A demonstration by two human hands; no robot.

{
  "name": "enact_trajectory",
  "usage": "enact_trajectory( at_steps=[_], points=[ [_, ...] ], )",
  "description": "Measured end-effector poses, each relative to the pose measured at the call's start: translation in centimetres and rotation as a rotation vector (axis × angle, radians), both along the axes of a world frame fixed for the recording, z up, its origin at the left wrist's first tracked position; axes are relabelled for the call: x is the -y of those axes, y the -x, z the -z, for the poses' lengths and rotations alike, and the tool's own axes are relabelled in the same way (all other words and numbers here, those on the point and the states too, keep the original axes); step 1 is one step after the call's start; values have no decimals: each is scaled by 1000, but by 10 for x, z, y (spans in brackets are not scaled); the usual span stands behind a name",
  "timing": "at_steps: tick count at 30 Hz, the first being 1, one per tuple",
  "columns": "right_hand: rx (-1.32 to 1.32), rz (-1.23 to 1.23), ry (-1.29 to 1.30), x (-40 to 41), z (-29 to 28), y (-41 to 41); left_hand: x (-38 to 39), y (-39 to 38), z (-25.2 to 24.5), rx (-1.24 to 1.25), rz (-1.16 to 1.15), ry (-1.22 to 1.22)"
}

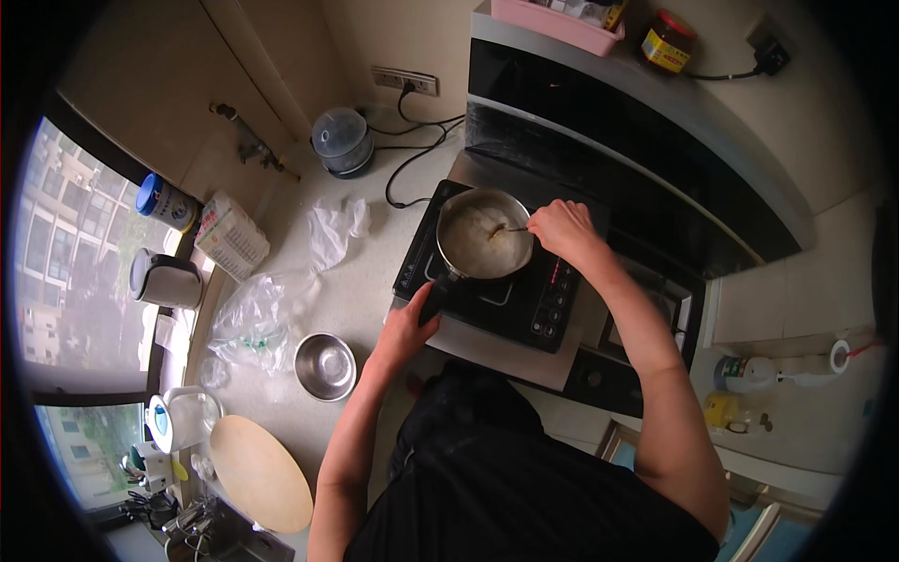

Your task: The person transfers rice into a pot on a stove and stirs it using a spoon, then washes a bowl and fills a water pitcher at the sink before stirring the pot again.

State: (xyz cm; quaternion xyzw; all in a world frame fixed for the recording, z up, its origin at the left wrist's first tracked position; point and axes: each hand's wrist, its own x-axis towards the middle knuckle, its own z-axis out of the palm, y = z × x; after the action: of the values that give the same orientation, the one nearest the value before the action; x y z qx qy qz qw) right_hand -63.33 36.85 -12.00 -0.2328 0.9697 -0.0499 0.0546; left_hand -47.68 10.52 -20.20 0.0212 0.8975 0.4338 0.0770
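Observation:
A metal saucepan [444,242] stands on a black induction cooktop [534,323], with whitish, cloudy contents inside. My left hand [409,327] grips the pan's black handle [437,298] at the near left. From the pan's right side, my right hand [564,226] holds the thin handle of a utensil [516,229], probably a spoon, whose far end lies in the white contents. Red lights glow on the cooktop's control panel. To the left of my left forearm, an empty stainless steel bowl [325,367] rests on the counter.
Clear plastic bags [260,323] and a round wooden board [260,474] lie on the left counter, near a sink [246,537]. Behind them stand a carton [232,235] and a glass-bodied jug [186,419]. Power cables [400,179] curl behind the cooktop; a gas hob [650,302] adjoins its right side.

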Motion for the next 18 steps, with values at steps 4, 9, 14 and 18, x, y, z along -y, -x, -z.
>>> enact_trajectory(
  at_steps=[4, 9, 14, 18],
  points=[
    [-33, -7, 75, 1, 14, 8, 0, 0, -3, 22, 0, 15],
    [-25, -1, 130, 4, 19, 14, 0, 0, -4, 0, 3, -12],
    [-53, -1, 121, 6, 19, 18, 0, 0, -5, 10, 4, -10],
    [-84, -7, 121, 11, 22, 21, 0, 0, -6, 34, 4, 11]
  ],
)
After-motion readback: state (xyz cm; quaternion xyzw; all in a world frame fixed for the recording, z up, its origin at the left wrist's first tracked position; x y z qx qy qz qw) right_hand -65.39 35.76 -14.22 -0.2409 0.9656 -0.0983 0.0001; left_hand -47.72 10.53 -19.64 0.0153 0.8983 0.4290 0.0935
